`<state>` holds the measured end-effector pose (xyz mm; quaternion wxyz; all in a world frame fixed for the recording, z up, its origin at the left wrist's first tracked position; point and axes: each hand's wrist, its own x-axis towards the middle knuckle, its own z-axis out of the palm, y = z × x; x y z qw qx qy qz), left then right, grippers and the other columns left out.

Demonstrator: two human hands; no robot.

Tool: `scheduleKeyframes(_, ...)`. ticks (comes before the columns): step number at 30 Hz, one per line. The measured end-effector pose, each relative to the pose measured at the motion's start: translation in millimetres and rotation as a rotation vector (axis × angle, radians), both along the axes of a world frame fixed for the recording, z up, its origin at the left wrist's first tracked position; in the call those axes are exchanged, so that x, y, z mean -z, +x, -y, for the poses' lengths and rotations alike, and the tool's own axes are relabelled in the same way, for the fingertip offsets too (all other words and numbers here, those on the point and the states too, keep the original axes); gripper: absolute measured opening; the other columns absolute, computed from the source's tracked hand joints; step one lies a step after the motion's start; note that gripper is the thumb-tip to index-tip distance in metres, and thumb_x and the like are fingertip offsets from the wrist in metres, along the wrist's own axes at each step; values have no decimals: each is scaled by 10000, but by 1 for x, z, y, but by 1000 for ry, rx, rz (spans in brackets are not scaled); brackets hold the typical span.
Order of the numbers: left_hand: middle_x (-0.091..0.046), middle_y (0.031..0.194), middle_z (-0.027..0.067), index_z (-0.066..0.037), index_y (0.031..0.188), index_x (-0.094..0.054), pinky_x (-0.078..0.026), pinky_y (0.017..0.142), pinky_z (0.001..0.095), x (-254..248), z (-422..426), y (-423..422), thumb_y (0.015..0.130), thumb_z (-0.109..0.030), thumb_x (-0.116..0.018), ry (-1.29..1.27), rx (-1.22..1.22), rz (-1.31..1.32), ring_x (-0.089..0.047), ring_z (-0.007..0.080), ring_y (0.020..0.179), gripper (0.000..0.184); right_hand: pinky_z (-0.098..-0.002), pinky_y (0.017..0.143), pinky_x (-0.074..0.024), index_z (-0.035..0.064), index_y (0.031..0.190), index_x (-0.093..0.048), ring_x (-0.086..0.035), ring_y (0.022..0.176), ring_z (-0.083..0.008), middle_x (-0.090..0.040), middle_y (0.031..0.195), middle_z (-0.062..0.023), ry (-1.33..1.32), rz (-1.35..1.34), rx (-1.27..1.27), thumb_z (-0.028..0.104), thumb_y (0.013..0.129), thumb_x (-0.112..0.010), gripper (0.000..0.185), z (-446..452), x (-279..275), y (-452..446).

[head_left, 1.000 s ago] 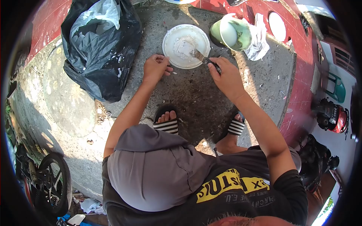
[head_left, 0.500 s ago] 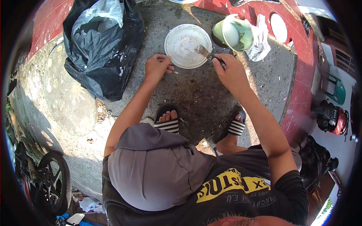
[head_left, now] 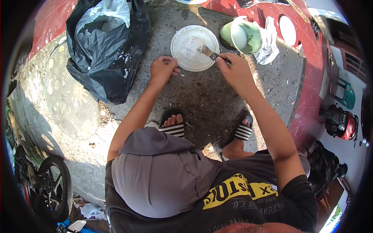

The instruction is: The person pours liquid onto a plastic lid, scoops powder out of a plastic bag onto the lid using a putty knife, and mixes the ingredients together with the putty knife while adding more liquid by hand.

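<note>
Right hand [head_left: 234, 73]: closed around the handle of the scraper [head_left: 208, 52], blade angled over the round white lid [head_left: 181, 58], which lies on the concrete floor [head_left: 272, 77] just beyond and between both hands. White powder [head_left: 190, 49] on the lid, left of the blade. Left hand [head_left: 163, 69]: fingers curled at the lid's near left rim; can't tell if gripping it. Green bucket [head_left: 250, 40] right of the lid, black bag [head_left: 105, 66] left.

Lid [head_left: 185, 64] on ground [head_left: 272, 83], between bag [head_left: 107, 58] at left and bucket [head_left: 247, 37] at right; cloth [head_left: 268, 46] beside bucket.
</note>
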<state>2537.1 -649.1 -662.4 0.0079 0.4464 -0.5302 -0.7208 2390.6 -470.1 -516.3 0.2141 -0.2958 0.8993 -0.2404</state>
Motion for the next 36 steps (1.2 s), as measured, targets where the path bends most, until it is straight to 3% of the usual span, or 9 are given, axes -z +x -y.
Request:
scheduleKeyframes(14,-696,805,115,71,1007,-606,-567,535,264,3,0,2,906,-149,-703,12,-3,-16,-712,169,645,260,-462,814,-515,-24,962,-703,-664,881,-400,-695,920,-229,42,2,7,247,922,-589,296,6,0,-2)
scheduleKeyframes(19,-696,807,111,75,1009,-606,-564,528,260,3,-1,1,903,-151,-704,12,3,6,-710,165,640,268,-460,839,-508,-4,1001,-696,-657,915,-394,-691,966,-210,19,-120,-75,255,933,-586,290,6,10,3)
scheduleKeyframes(26,-694,794,109,75,989,-611,-565,524,259,-1,-2,-1,896,-137,-702,-1,5,12,-709,166,631,249,-460,837,-508,-2,1002,-690,-656,909,-392,-688,953,-207,52,-110,-61,256,943,-575,289,-3,-10,-5)
scheduleKeyframes(29,-694,787,109,76,991,-614,-567,521,259,-2,-1,-1,893,-133,-700,9,-18,10,-708,164,628,247,-447,822,-514,-7,1007,-695,-661,894,-387,-693,945,-209,82,-96,-67,261,940,-584,298,-3,-5,-5)
scheduleKeyframes(34,-697,793,112,82,1007,-617,-566,520,257,-2,-2,-1,887,-135,-699,-27,10,14,-708,160,630,261,-427,829,-515,-1,995,-707,-661,898,-390,-698,938,-210,94,210,189,273,934,-602,300,-2,8,1)
scheduleKeyframes(36,-697,793,111,82,1007,-617,-564,519,257,-3,-1,0,886,-133,-697,-27,7,19,-708,160,630,260,-428,827,-516,1,999,-709,-664,890,-388,-699,941,-209,48,124,147,273,935,-604,298,-5,4,2)
